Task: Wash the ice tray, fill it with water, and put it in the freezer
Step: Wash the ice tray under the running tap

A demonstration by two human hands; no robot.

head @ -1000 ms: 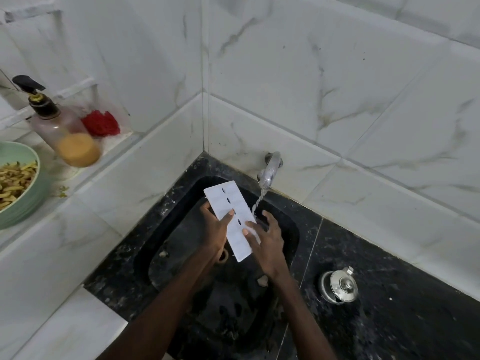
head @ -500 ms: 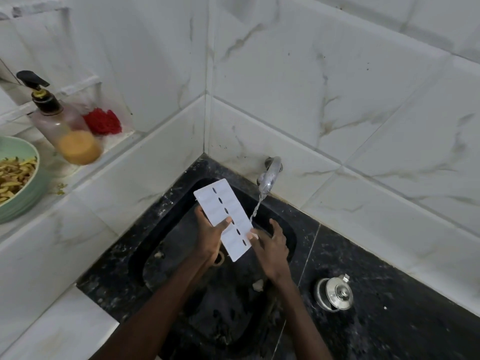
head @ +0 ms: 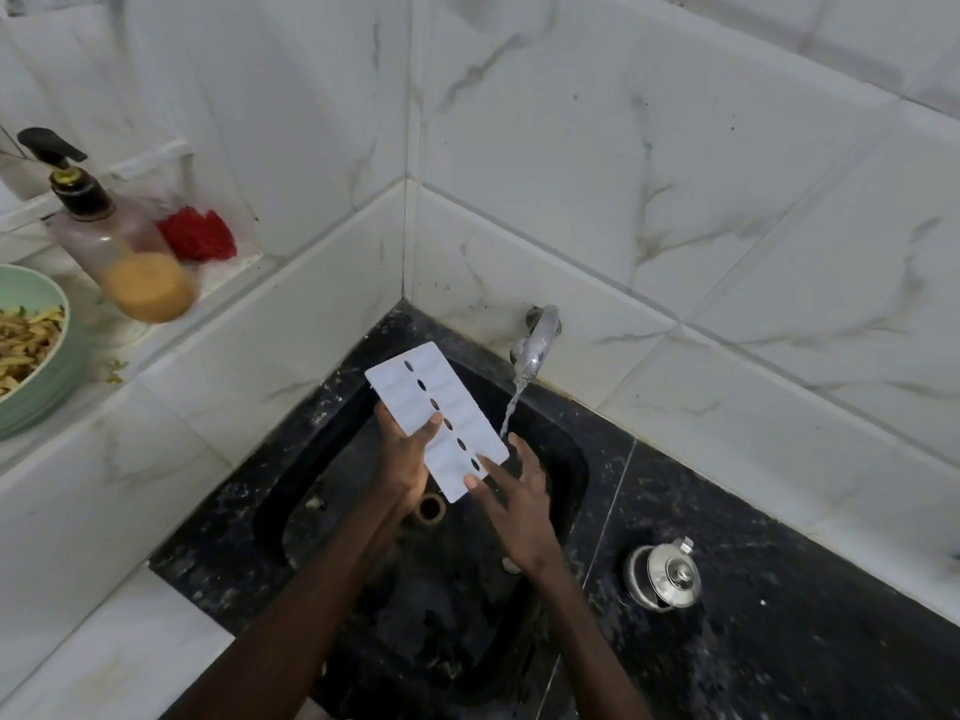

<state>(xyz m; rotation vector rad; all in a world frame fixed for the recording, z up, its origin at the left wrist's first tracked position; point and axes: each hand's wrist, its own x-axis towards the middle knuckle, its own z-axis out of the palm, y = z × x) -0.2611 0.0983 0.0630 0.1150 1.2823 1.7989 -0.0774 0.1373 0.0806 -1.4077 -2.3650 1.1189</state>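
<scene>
A white ice tray (head: 415, 394) is held bottom side up and tilted over the black sink (head: 270, 491). My left hand (head: 408, 454) grips its left long edge, thumb on top. My right hand (head: 517, 491) touches the tray's near right corner with fingertips, fingers spread. A metal tap (head: 537, 343) on the wall runs a thin stream of water that falls just past the tray's right edge onto my right hand.
A drain (head: 430, 509) sits in the sink bottom under the tray. A steel lid (head: 665, 576) lies on the black counter at right. On the left ledge stand a pump bottle (head: 122, 252), a red scrubber (head: 197, 233) and a green bowl (head: 44, 379) of food.
The tray and both hands have shifted slightly left and up, away from the stream. The water now lands beside the tray rather than on it.
</scene>
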